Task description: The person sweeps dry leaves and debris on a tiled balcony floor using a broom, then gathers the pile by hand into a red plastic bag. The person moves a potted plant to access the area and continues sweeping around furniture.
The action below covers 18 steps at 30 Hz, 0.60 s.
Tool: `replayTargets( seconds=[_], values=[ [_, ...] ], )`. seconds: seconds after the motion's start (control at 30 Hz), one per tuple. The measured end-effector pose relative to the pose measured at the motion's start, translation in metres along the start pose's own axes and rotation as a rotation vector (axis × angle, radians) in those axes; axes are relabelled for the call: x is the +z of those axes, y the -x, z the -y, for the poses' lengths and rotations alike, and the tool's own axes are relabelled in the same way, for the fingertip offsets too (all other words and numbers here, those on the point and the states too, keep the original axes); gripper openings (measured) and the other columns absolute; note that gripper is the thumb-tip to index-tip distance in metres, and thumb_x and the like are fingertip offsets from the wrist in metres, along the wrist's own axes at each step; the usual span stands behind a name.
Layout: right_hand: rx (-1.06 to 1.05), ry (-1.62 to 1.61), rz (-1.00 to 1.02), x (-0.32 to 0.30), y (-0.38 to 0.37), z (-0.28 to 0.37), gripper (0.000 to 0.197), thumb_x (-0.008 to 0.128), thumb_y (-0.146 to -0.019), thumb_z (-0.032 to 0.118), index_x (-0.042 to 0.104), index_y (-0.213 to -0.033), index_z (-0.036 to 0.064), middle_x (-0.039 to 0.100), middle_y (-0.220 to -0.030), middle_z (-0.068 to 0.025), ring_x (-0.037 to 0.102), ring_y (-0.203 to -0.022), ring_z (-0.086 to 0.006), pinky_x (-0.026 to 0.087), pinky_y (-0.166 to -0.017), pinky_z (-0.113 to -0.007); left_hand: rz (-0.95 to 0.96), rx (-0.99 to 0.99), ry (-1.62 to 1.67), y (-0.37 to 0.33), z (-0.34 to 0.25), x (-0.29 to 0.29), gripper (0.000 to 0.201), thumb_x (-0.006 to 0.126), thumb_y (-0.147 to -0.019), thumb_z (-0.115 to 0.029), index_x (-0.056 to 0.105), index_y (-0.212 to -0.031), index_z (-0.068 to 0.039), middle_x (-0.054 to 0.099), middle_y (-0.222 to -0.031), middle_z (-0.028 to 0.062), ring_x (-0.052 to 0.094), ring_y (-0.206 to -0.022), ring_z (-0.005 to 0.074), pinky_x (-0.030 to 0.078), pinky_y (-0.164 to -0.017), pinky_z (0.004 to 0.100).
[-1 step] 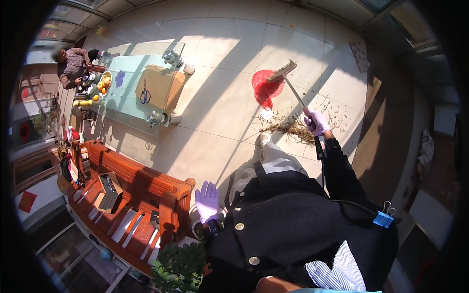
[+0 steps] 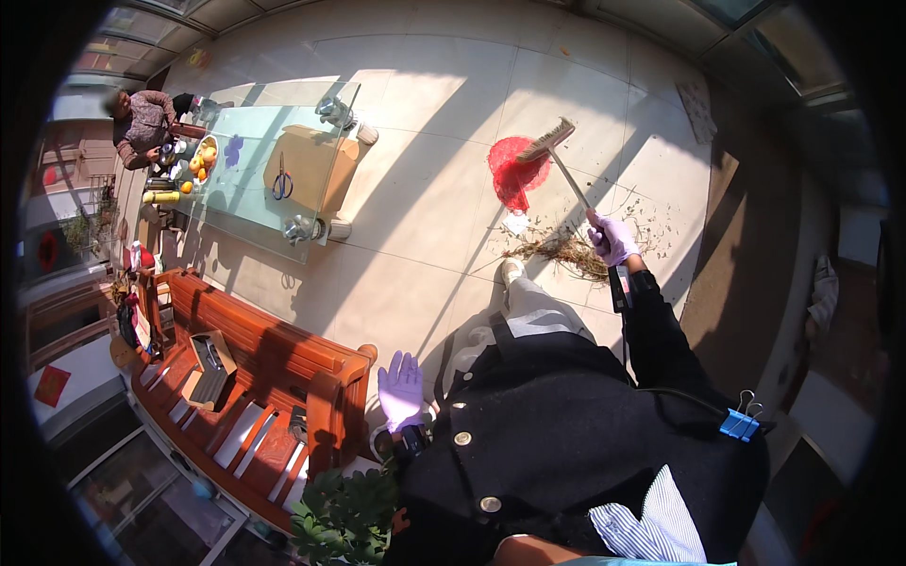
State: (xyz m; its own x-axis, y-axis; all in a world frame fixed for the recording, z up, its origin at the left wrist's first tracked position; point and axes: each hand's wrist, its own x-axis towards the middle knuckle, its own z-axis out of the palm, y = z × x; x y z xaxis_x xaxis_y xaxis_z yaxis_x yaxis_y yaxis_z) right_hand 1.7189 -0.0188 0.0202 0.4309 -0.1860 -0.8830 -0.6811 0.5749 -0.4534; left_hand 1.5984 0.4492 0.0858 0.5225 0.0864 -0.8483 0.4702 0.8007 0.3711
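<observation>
My right hand [image 2: 613, 240], in a pale purple glove, is closed round the handle of a broom [image 2: 545, 141]. The broom's wide head points away from me and overlaps a red, roundish thin piece [image 2: 511, 160] with a narrower tail; I cannot tell its kind. Between that piece and my feet, dry plant litter [image 2: 566, 251] is strewn over the tiles, thickest just left of my right hand. A small white scrap [image 2: 515, 222] lies at its edge. My left hand [image 2: 402, 391], gloved alike, hangs with fingers stretched beside the bench and holds nothing.
A reddish wooden bench [image 2: 236, 321] stands at left, a cardboard box [image 2: 209, 382] on its seat. Beyond it is a glass table [image 2: 245, 203] with scissors [image 2: 282, 185] and fruit [image 2: 202, 158]; a person [image 2: 146, 123] sits at its far end. A leafy plant [image 2: 344, 514] is close by my left arm.
</observation>
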Motion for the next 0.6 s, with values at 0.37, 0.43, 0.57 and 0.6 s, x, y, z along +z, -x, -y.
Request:
replayTargets(
  seconds=[0.37, 0.43, 0.57, 0.6],
  values=[
    [0.054, -0.021, -0.043, 0.017, -0.01, 0.015, 0.024, 0.052, -0.091, 0.031, 0.048, -0.076, 0.014, 0.049, -0.055, 0.0023, 0.04, -0.038, -0.005, 0.022, -0.032, -0.02, -0.092, -0.025, 0.054, 0.0, 0.006, 0.003, 0.054, 0.04, -0.093, -0.042, 0.044, -0.13, -0.002, 0.045, -0.131, 0.014, 0.043, -0.12, 0.0255, 0.031, -0.102, 0.0384],
    [0.025, -0.034, -0.007, 0.018, -0.01, 0.016, 0.017, 0.055, -0.09, 0.029, 0.055, -0.084, 0.0132, 0.049, -0.057, 0.003, 0.04, -0.04, -0.0034, 0.022, -0.033, -0.018, -0.017, -0.018, 0.04, 0.0, 0.007, 0.002, 0.054, 0.039, -0.093, -0.042, 0.044, -0.13, -0.002, 0.045, -0.131, 0.0139, 0.042, -0.12, 0.0255, 0.031, -0.103, 0.0384],
    [0.074, -0.094, -0.062, 0.023, -0.014, 0.02, 0.015, 0.054, -0.091, 0.027, 0.057, -0.09, 0.0128, 0.049, -0.058, 0.0035, 0.039, -0.041, -0.0025, 0.022, -0.033, -0.017, -0.084, -0.042, 0.048, 0.002, 0.01, -0.001, 0.054, 0.039, -0.094, -0.041, 0.044, -0.13, -0.002, 0.046, -0.13, 0.0142, 0.041, -0.122, 0.0255, 0.03, -0.103, 0.0383],
    [0.037, -0.1, 0.023, 0.025, -0.015, 0.021, 0.014, 0.054, -0.091, 0.027, 0.057, -0.09, 0.0127, 0.049, -0.058, 0.0035, 0.039, -0.041, -0.0024, 0.022, -0.033, -0.017, 0.003, -0.03, 0.031, 0.002, 0.01, -0.002, 0.054, 0.039, -0.094, -0.041, 0.044, -0.13, -0.002, 0.046, -0.13, 0.0142, 0.041, -0.122, 0.0255, 0.03, -0.103, 0.0383]
  ],
)
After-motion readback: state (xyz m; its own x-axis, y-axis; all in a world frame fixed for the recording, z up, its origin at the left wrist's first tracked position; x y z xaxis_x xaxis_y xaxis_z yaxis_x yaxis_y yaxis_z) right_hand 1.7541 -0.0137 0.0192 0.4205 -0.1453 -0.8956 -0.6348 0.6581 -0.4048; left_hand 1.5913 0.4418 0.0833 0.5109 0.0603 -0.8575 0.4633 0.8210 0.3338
